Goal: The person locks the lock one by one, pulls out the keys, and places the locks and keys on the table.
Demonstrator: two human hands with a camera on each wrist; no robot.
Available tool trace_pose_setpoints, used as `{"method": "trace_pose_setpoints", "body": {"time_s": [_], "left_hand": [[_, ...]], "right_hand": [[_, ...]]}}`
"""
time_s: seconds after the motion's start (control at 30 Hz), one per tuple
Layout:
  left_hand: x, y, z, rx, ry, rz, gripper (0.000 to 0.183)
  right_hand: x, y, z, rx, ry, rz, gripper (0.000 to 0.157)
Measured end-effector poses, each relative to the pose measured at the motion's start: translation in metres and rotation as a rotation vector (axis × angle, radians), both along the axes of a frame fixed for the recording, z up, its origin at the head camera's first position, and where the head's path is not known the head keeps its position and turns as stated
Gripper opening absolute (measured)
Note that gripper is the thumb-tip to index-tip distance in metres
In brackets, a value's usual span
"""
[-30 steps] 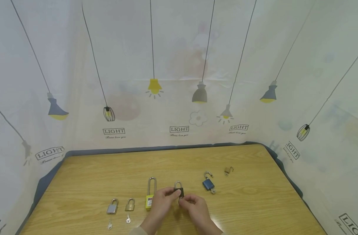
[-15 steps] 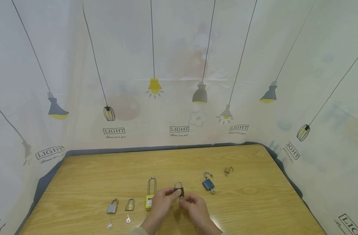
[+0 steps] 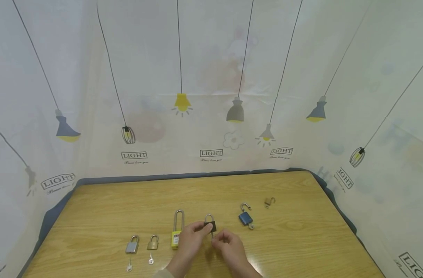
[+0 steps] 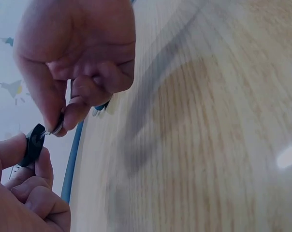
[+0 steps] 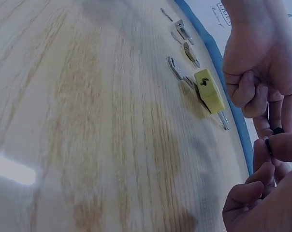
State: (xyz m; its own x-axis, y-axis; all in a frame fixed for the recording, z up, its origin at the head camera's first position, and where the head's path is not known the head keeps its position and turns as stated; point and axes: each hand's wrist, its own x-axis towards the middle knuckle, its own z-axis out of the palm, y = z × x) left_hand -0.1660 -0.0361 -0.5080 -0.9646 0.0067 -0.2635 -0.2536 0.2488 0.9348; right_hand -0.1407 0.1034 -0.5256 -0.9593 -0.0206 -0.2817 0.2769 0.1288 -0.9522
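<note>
My left hand [image 3: 191,239] grips a small black padlock [image 3: 210,226] by its body, thumb across the front and the silver shackle [image 3: 209,217] pointing up. Below it, my right hand [image 3: 230,248] pinches a small key [image 4: 59,126] between thumb and forefinger. The left wrist view shows the key's blade right at the keyhole face of the black padlock [image 4: 33,145]. Both hands are raised over the wooden table. Fingers cover most of the lock in the right wrist view.
Left of the hands lie a yellow long-shackle padlock [image 3: 175,239], a brass padlock [image 3: 153,243] and a silver padlock [image 3: 132,246], with loose keys [image 3: 151,259] nearby. To the right, a blue padlock [image 3: 246,219] and a small brass padlock [image 3: 268,202] have raised shackles and keys in them.
The black padlock has shifted very slightly left, and a little more of the key shows between it and my right fingers. Both hands keep their holds.
</note>
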Motion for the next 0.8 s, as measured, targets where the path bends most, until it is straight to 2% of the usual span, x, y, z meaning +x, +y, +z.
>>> {"method": "trace_pose_setpoints", "body": {"time_s": [0.17,0.3,0.5,0.8], "left_hand": [[-0.002,-0.002,0.0,0.002,-0.004,0.004,0.036],[-0.003,-0.002,-0.001,-0.009,-0.005,0.013,0.039],[-0.003,-0.002,0.002,-0.045,-0.005,0.022,0.043],[-0.003,-0.005,0.002,-0.102,0.025,0.016,0.035]], "right_hand": [[0.003,0.0,-0.001,-0.015,0.028,0.012,0.013],[0.005,0.0,-0.001,0.013,0.05,0.024,0.015],[0.007,0.002,-0.003,0.083,0.056,0.044,0.014],[0.012,0.009,0.0,0.191,0.12,0.033,0.013]]}}
